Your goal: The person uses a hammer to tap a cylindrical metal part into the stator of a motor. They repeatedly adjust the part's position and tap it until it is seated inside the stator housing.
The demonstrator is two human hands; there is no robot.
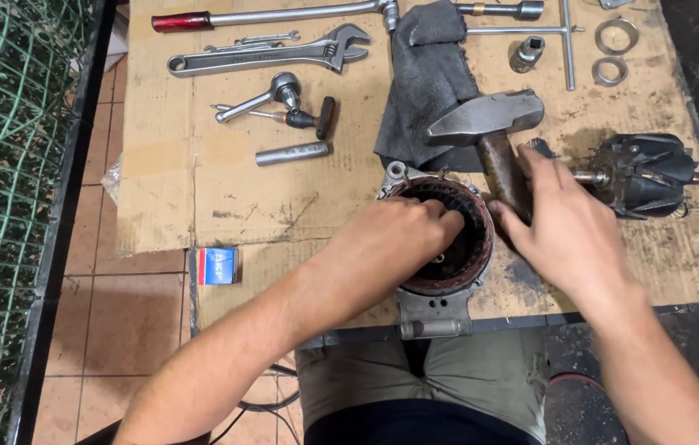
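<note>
Rust-brown and grey, the round metal alternator housing with copper stator windings point(444, 239) sits at the near edge of the cardboard-covered workbench point(201, 189), its mounting lug hanging toward the person's lap. The left hand point(399, 239) reaches into the bore, fingers curled down inside; whether they pinch something there I cannot tell, as the fingertips are hidden. The right hand point(568, 227) is wrapped loosely round the worn wooden handle of the steel-headed hammer point(489, 124), fingers bent, thumb side close to the housing rim.

Risks, as judged: fingers are inside the bore while a hammer is held right beside it, so a swing or slip could catch the left hand. The housing overhangs the bench edge, so a push or blow could tip it off onto the legs. Copper windings are exposed round the rim, and a glancing hammer head could nick them.

Just beyond the right hand lies the black claw-pole rotor with steel shaft point(642, 173), near the bench's right side; being round, it could roll if knocked. A dark grey rag point(427, 82) lies under the hammer head. Further out are a silver adjustable wrench point(271, 56), small ratchet point(263, 97), short steel tube point(292, 153), long red-handled breaker bar point(275, 15), T-handle with socket point(547, 37) and two metal rings point(613, 49). A small blue-and-red box point(217, 265) sits at the cardboard's near-left edge, close to dropping off.
</note>
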